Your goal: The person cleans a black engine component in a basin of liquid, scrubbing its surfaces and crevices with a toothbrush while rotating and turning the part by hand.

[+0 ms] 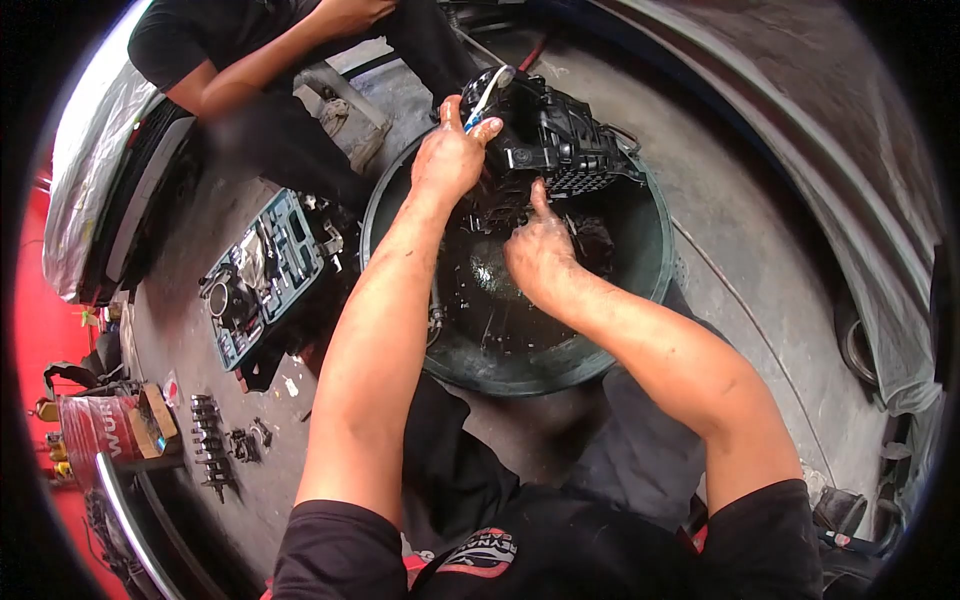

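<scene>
**Main worry rn: slip + splash**

On my end of the head-cam feed, the black engine part (pixel 570 130) sits tilted at the far side of the green tub (pixel 660 235), above dark liquid (pixel 480 290). Can't tell what carries its wt.

L hand (pixel 447 160) is up by its near-left edge, thumb and one finger raised next to a white-and-blue tool (pixel 488 98); can't tell if it's gripping the tool, the part or neither. R hand (pixel 540 250) is lower, mostly curled, one digit pointing up by the part's underside; can't tell if it holds anything.

Risks imo: hands look wet, so if the part's slick it could slide down into the tub w/ a big splash. If it tips nearer, the R digit might get pinched. Tool could drop in too if nothing's really holding it. Open toolbox (pixel 283 245) and another person (pixel 250 95) are near enough to get splashed.
</scene>
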`<state>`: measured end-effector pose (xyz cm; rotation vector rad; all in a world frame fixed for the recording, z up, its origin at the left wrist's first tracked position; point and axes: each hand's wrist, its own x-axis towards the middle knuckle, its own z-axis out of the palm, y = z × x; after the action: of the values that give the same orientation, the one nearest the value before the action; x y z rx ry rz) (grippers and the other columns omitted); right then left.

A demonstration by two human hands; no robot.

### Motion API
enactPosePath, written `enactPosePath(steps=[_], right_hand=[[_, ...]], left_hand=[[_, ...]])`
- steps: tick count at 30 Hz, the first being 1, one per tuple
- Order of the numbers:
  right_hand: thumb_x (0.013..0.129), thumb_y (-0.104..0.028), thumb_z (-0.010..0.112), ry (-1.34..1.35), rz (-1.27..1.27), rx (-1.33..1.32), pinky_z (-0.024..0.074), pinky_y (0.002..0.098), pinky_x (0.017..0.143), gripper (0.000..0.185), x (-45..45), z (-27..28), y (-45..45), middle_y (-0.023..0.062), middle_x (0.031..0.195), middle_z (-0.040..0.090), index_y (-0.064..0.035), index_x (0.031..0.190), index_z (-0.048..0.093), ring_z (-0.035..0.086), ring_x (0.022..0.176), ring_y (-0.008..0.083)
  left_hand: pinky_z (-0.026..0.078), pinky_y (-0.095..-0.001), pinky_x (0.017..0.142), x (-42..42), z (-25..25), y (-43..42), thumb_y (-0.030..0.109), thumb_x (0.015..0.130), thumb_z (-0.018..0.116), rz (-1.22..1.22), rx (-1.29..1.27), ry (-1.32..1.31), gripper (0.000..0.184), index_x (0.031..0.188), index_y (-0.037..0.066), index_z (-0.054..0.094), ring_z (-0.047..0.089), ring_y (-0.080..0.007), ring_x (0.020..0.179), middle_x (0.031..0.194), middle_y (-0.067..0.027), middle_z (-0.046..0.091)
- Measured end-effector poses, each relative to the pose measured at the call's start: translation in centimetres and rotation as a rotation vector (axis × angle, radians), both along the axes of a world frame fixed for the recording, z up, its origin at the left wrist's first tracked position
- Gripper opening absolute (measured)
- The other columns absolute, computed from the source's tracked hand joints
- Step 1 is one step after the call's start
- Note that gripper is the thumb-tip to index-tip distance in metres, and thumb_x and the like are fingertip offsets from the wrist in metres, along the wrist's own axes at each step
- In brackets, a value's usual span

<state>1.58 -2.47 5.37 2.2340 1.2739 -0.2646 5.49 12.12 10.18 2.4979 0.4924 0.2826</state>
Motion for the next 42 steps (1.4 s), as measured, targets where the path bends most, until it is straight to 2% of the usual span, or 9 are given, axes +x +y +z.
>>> enactPosePath(steps=[13, 18, 21, 23, 26, 30, 35, 39, 42], right_hand=[[0.090, -0.016, 0.058, 0.001, -0.041, -0.228, 0.0059, 0.0612, 0.120, 0.024, 0.7, 2.2, 0.8, 0.0099, 0.095, 0.076, -0.0055, 0.100, 0.077, 0.073, 0.091, 0.0265], [0.090, -0.016, 0.058, 0.044, -0.054, -0.180, 0.0130, 0.0531, 0.121, 0.025, 5.6, -4.2, 1.7, 0.0076, 0.098, 0.076, -0.0088, 0.104, 0.077, 0.073, 0.092, 0.0244], [0.090, -0.016, 0.060, 0.031, -0.004, -0.209, 0.0110, 0.0546, 0.121, 0.020, 6.7, -6.6, 1.8, 0.0079, 0.087, 0.075, -0.0082, 0.096, 0.077, 0.072, 0.082, 0.0266], [0.088, -0.016, 0.063, 0.034, 0.106, -0.314, 0.0075, 0.0587, 0.120, 0.021, 5.2, -2.9, 1.3, 0.0126, 0.070, 0.072, -0.0018, 0.080, 0.076, 0.070, 0.063, 0.0311], [0.083, -0.010, 0.068, -0.030, 0.054, -0.429, 0.0007, 0.0608, 0.120, 0.012, 3.2, -2.0, 0.3, 0.0111, 0.069, 0.072, -0.0019, 0.078, 0.076, 0.070, 0.063, 0.0309], [0.080, -0.007, 0.070, -0.017, 0.088, -0.142, -0.0007, 0.0600, 0.120, 0.010, 3.4, -2.9, -1.1, 0.0105, 0.070, 0.072, -0.0012, 0.083, 0.077, 0.070, 0.065, 0.0327], [0.085, -0.010, 0.063, 0.065, -0.045, -0.122, 0.0109, 0.0593, 0.120, 0.016, 5.7, -7.1, 1.0, 0.0145, 0.081, 0.074, -0.0017, 0.088, 0.077, 0.071, 0.072, 0.0359], [0.092, -0.016, 0.054, 0.035, 0.032, -0.077, 0.0190, 0.0565, 0.119, 0.026, 5.5, -4.8, 0.7, 0.0179, 0.090, 0.075, -0.0038, 0.094, 0.078, 0.072, 0.086, 0.0378], [0.094, -0.018, 0.051, -0.129, 0.053, 0.216, 0.0171, 0.0506, 0.121, 0.030, 6.1, -6.1, 0.0, 0.0152, 0.096, 0.075, -0.0078, 0.097, 0.079, 0.071, 0.100, 0.0323]], left_hand=[[0.047, -0.0508, 0.092, -0.3, -0.4, 0.0, 0.054, 0.095, 0.055, -0.040, 0.038, -0.017, 0.076, 0.147, 0.005, 0.029, 0.063, -0.0436, 0.110, 0.113, -0.0292, 0.066], [0.047, -0.0515, 0.093, -0.1, -0.5, 0.0, 0.059, 0.094, 0.056, -0.007, 0.000, -0.010, 0.079, 0.147, 0.005, 0.034, 0.061, -0.0474, 0.110, 0.113, -0.0321, 0.065], [0.046, -0.0510, 0.095, 0.1, -0.6, 0.3, 0.058, 0.093, 0.056, -0.010, -0.003, -0.021, 0.079, 0.147, 0.005, 0.034, 0.061, -0.0468, 0.112, 0.115, -0.0315, 0.065], [0.046, -0.0505, 0.096, 0.1, -0.6, 0.4, 0.058, 0.093, 0.056, -0.011, -0.012, -0.034, 0.079, 0.147, 0.005, 0.034, 0.060, -0.0463, 0.113, 0.117, -0.0310, 0.064], [0.046, -0.0493, 0.097, 0.2, -0.4, 0.2, 0.057, 0.094, 0.057, 0.005, -0.011, -0.022, 0.078, 0.148, 0.005, 0.034, 0.060, -0.0451, 0.116, 0.120, -0.0297, 0.063], [0.046, -0.0496, 0.097, 0.4, -1.0, 0.4, 0.056, 0.094, 0.057, -0.016, -0.035, -0.057, 0.078, 0.148, 0.006, 0.033, 0.061, -0.0446, 0.115, 0.119, -0.0294, 0.064], [0.046, -0.0503, 0.097, -0.4, -0.6, -0.3, 0.056, 0.095, 0.056, -0.020, -0.046, -0.001, 0.078, 0.148, 0.005, 0.030, 0.061, -0.0447, 0.115, 0.119, -0.0287, 0.064], [0.045, -0.0500, 0.099, -0.5, -0.6, 0.0, 0.056, 0.095, 0.056, -0.013, -0.051, 0.005, 0.079, 0.148, 0.004, 0.029, 0.060, -0.0440, 0.117, 0.122, -0.0290, 0.063], [0.045, -0.0491, 0.100, -0.6, -0.6, -0.1, 0.056, 0.095, 0.056, 0.005, -0.062, 0.003, 0.081, 0.148, 0.001, 0.029, 0.059, -0.0439, 0.118, 0.123, -0.0297, 0.062]])
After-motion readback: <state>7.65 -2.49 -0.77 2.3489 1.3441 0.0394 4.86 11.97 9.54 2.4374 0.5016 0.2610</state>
